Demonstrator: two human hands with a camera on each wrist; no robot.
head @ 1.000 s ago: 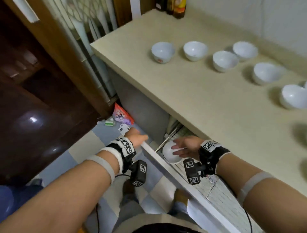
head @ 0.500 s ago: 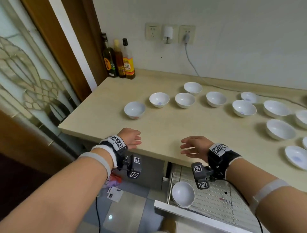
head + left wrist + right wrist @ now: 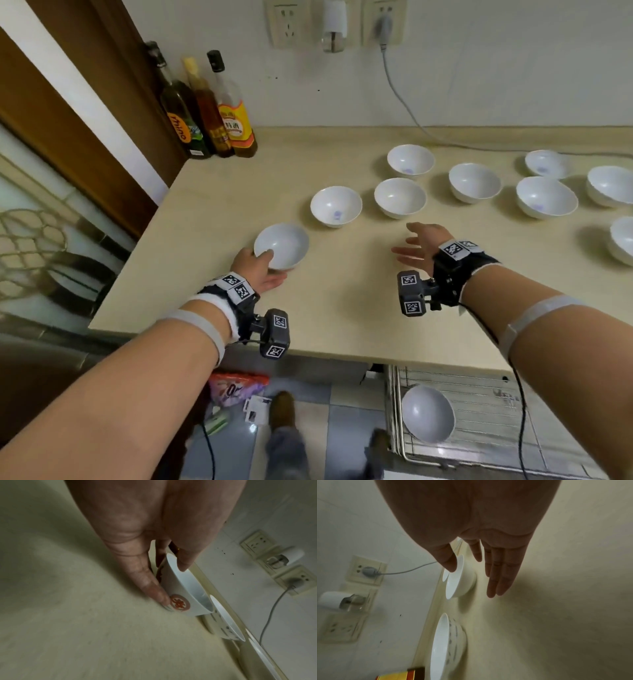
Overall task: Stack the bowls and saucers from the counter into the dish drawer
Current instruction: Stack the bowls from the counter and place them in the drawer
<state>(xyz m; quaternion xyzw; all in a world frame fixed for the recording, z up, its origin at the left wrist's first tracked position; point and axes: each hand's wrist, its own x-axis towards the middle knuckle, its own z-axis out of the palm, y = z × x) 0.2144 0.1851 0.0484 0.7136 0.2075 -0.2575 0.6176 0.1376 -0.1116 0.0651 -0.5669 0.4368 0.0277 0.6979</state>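
Several white bowls stand on the beige counter (image 3: pixel 342 308). My left hand (image 3: pixel 260 267) grips the nearest left bowl (image 3: pixel 282 245), thumb over its rim and fingers under its side; the left wrist view shows this bowl (image 3: pixel 185 588) tilted, with a red mark on its outside. My right hand (image 3: pixel 416 246) hovers open above the counter, fingers straight, just short of a plain bowl (image 3: pixel 400 197). In the right wrist view that hand (image 3: pixel 488 569) reaches toward the same bowl (image 3: pixel 458 577). One bowl (image 3: pixel 428 413) lies in the open dish drawer (image 3: pixel 496 421) below the counter.
Three bottles (image 3: pixel 209 113) stand at the back left corner. A grey cable (image 3: pixel 404 99) runs from a wall socket along the counter's back. More bowls (image 3: pixel 546 197) spread to the right. Below, my feet and a snack packet (image 3: pixel 233 387) are on the tiled floor.
Both hands rose from the drawer to the counter. The left hand has taken hold of the near-left bowl; the right hand moved forward toward the middle bowls.
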